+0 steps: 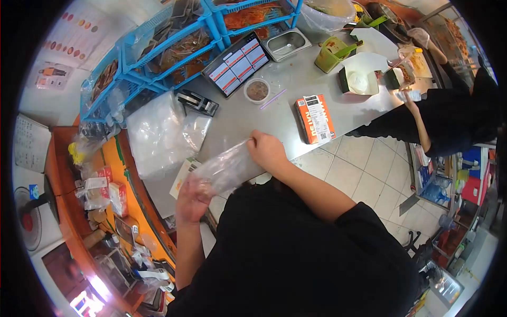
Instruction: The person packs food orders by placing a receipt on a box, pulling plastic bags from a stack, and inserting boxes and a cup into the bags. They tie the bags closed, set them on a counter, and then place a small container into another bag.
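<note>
A clear plastic bag (224,166) stretches between my two hands over the near edge of the metal table. My left hand (193,201) is at the bag's lower left end, partly seen through the film. The fingers of my right hand (265,150) are closed on the bag's upper right end. Right of my right hand lies an orange and white box (315,119) with a paper label. Beyond the hands are a round tub (257,91) with brown contents, a thin purple strip (273,99) and a tablet (237,64).
A stack of clear bags (161,132) and a black tape dispenser (197,102) lie at the left. Blue crates (174,47) line the back. A green container (330,55) and open food boxes (359,79) stand at the right, near a co-worker in black (449,113).
</note>
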A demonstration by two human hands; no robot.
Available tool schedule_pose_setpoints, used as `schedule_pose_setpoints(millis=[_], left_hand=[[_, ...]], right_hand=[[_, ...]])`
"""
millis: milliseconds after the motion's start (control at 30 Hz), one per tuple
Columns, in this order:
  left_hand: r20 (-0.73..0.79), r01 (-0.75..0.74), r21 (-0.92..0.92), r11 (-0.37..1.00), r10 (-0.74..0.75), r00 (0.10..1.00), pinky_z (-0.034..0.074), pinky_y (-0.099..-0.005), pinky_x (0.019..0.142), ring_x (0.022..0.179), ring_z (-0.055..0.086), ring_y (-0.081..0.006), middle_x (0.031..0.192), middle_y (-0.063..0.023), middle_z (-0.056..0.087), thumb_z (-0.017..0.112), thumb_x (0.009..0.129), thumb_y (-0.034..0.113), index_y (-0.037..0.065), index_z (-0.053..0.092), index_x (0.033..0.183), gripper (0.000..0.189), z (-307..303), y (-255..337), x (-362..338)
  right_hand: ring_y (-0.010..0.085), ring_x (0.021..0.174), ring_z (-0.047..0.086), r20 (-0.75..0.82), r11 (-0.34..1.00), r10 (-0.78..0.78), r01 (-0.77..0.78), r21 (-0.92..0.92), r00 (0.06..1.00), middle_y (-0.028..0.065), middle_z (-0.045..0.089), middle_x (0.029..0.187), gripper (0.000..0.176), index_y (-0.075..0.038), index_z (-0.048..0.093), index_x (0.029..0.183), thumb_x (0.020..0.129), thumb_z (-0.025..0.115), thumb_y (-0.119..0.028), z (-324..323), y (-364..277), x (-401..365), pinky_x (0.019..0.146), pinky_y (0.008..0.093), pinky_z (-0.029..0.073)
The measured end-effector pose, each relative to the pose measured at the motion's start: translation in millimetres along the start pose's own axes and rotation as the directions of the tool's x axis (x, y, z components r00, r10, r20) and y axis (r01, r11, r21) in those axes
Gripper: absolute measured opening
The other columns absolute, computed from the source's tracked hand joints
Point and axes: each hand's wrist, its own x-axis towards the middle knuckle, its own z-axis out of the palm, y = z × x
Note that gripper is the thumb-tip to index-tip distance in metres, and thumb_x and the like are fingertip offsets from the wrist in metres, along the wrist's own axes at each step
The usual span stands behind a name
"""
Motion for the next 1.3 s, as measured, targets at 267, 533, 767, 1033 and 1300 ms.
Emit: schedule_pose_setpoints(millis=[267,533,767,1033,1300], left_hand=[[-0.454,0.047,0.684,0.728,0.374,0.809,0.059,-0.0365,0.067,0.087,0.069,-0.0250,0.094,-0.0068,0.063,0.077,0.085,0.005,0.007,0.054,0.104,0.029,-183.7,91.7,44.0],[0.593,-0.555,0.804,-0.213,0.229,0.772,0.051,-0.0471,0.089,0.106,0.064,-0.0378,0.116,-0.0199,0.063,0.063,0.086,0.003,0.011,0.063,0.127,0.041,-66.8,27.8,19.9],[-0.152,0.235,0.693,0.682,-0.180,0.972,0.058,-0.0429,0.075,0.079,0.065,-0.0241,0.099,-0.0110,0.064,0.055,0.097,0.001,0.004,0.055,0.110,0.013,-108.1,18.8,1.9],[-0.077,0.186,-0.091,0.978,-0.193,0.978,0.048,-0.0348,0.066,0.068,0.059,-0.0201,0.077,-0.0069,0.059,0.060,0.099,0.010,0.004,0.058,0.096,0.007,-88.2,63.2,70.1],[0.739,-0.466,0.674,-0.573,0.534,0.412,0.044,-0.0356,0.064,0.071,0.054,-0.0193,0.089,-0.0044,0.058,0.061,0.101,0.020,0.010,0.060,0.106,0.011,-89.8,95.0,48.4]], right_hand=[[0.0110,0.071,0.050,0.336,0.533,-0.143,-0.214,0.819,0.931,-0.0030,0.049,0.080,0.011,-0.010,0.053,0.101,0.094,0.060,-0.007,5.1,-97.9,-57.2,0.063,0.0286,0.044],[0.0340,0.085,0.062,0.408,0.872,-0.269,0.401,-0.282,0.872,0.0122,0.056,0.100,0.022,-0.005,0.054,0.098,0.083,0.068,0.003,13.8,-183.8,-103.6,0.074,0.0422,0.052],[0.0357,0.103,0.064,-0.568,0.910,0.095,-0.302,-0.283,0.818,0.0177,0.062,0.115,0.035,-0.005,0.062,0.119,0.087,0.076,-0.013,-16.4,-17.6,-71.9,0.084,0.0469,0.053],[0.0261,0.062,0.066,-0.216,0.686,0.030,-0.177,-0.706,0.976,0.0106,0.066,0.077,0.025,-0.003,0.058,0.117,0.099,0.056,-0.021,-84.7,-31.4,0.5,0.057,0.0406,0.051],[0.0152,0.063,0.062,0.364,0.891,0.405,-0.273,-0.364,0.839,0.0062,0.059,0.070,0.020,-0.002,0.069,0.102,0.094,0.070,-0.019,-18.0,-28.1,-47.6,0.063,0.0324,0.054]])
